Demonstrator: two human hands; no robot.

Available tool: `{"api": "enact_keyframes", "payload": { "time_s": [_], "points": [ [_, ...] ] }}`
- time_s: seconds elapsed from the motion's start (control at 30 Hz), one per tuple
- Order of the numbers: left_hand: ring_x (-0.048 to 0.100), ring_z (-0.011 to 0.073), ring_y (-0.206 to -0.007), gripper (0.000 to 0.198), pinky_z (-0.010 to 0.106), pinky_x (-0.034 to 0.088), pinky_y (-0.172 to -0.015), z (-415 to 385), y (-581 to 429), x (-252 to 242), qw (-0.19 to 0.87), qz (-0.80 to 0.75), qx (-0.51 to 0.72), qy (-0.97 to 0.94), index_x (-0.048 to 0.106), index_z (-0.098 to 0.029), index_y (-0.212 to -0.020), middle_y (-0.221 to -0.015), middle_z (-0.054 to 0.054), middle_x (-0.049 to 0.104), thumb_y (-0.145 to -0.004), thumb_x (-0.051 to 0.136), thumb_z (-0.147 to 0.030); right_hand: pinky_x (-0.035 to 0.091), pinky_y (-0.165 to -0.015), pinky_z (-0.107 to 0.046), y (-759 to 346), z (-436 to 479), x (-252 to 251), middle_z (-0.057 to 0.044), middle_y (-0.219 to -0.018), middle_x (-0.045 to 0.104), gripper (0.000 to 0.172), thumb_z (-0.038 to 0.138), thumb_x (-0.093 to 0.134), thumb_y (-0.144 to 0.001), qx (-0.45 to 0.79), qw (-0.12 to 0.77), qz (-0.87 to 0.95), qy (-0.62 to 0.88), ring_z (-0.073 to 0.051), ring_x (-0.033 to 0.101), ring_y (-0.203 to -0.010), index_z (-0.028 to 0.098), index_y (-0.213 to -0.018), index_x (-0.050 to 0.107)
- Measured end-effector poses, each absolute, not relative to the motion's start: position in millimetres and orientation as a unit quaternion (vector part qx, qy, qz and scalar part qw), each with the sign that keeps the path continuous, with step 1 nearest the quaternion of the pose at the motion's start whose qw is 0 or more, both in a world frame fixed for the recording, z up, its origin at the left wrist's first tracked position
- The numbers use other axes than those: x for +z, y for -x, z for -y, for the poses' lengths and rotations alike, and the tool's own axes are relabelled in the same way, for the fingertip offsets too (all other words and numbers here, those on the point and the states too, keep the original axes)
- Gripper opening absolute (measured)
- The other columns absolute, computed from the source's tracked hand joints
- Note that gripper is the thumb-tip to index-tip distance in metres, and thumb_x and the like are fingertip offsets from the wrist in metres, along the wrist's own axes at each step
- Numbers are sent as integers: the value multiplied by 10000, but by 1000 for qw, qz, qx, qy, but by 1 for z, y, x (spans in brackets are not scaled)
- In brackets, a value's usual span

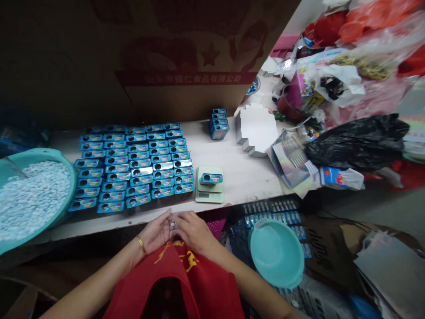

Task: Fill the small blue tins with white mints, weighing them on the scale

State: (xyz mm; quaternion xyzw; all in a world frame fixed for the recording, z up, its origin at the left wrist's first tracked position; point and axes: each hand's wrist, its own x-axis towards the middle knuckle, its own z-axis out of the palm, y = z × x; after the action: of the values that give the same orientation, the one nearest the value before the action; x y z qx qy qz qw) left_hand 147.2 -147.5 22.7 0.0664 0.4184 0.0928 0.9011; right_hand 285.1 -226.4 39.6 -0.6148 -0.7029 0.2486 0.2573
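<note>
My left hand point(158, 232) is cupped palm up just in front of the table edge, with small white pieces point(172, 225) in it. Bent over that palm, the fingers of my right hand point(192, 228) are closed together; what they pinch, if anything, is too small to tell. Beyond my hands a pale green scale point(210, 198) bears one small blue tin point(211, 178). Several columns of similar blue tins point(137, 162) stand to the left of the scale. At the far left a turquoise basin point(68, 186) holds many small white pieces.
A short stack of blue tins point(219, 128) stands at the back, beside white cardboard pieces point(257, 128). A large carton point(186, 102) rises behind the table. Bags, including a black one point(358, 144), crowd the right. Below the table edge sits another turquoise basin point(277, 252).
</note>
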Motion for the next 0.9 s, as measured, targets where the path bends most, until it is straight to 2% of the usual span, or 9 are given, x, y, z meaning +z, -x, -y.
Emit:
{"api": "enact_keyframes", "payload": {
  "time_s": [0.1,0.23,0.33,0.5,0.57,0.73,0.83,0.9],
  "points": [
    [592,170,-779,297,309,454,-746,150,-153,27,917,-390,75,-50,593,-105,-854,-834,99,630,-799,423,-342,436,-712,-295,-275,221,36,-57,-902,545,261,153,466,-787,206,177,751,602,-165,474,-815,167,-1047,484],
    [577,199,-852,368,333,441,-765,152,-155,30,914,-397,66,-48,569,-99,-963,-878,121,621,-809,383,-376,432,-700,-284,-279,224,22,-48,-877,534,149,143,459,-785,181,162,781,576,-162,471,-803,167,-920,518],
    [570,191,-868,378,325,429,-794,146,-164,37,912,-398,85,-45,555,-94,-984,-901,126,614,-805,391,-383,437,-703,-276,-291,221,14,-50,-862,543,149,146,455,-783,184,206,777,565,-158,484,-804,163,-915,522],
    [512,204,-1000,386,333,399,-846,123,-198,60,921,-368,118,-56,540,-116,-1012,-1043,137,567,-791,409,-405,422,-800,-273,-343,202,21,-60,-933,544,178,149,421,-793,183,372,650,637,-140,496,-903,171,-933,528],
    [481,221,-1048,376,345,396,-848,117,-209,67,915,-380,116,-73,539,-130,-1024,-1086,136,549,-789,419,-398,426,-799,-281,-367,191,24,-60,-926,547,187,152,415,-792,158,380,610,677,-145,507,-895,184,-924,544],
    [492,236,-1037,319,351,397,-856,112,-202,64,892,-416,134,-115,553,-121,-996,-1095,149,549,-779,461,-336,446,-758,-278,-396,169,18,-55,-895,571,209,163,418,-788,128,334,605,712,-149,534,-840,194,-920,578],
    [516,230,-1001,284,367,414,-845,95,-164,62,841,-465,200,-191,545,-136,-993,-1058,124,575,-765,487,-294,440,-792,-280,-397,169,15,-49,-930,577,224,184,401,-808,141,364,582,713,-143,534,-880,204,-952,571],
    [528,214,-974,261,359,426,-832,70,-123,59,755,-519,293,-273,534,-156,-991,-985,81,608,-753,504,-260,437,-808,-289,-400,176,14,-46,-933,581,218,206,401,-813,148,405,545,719,-142,536,-891,204,-945,574]
  ]
}}
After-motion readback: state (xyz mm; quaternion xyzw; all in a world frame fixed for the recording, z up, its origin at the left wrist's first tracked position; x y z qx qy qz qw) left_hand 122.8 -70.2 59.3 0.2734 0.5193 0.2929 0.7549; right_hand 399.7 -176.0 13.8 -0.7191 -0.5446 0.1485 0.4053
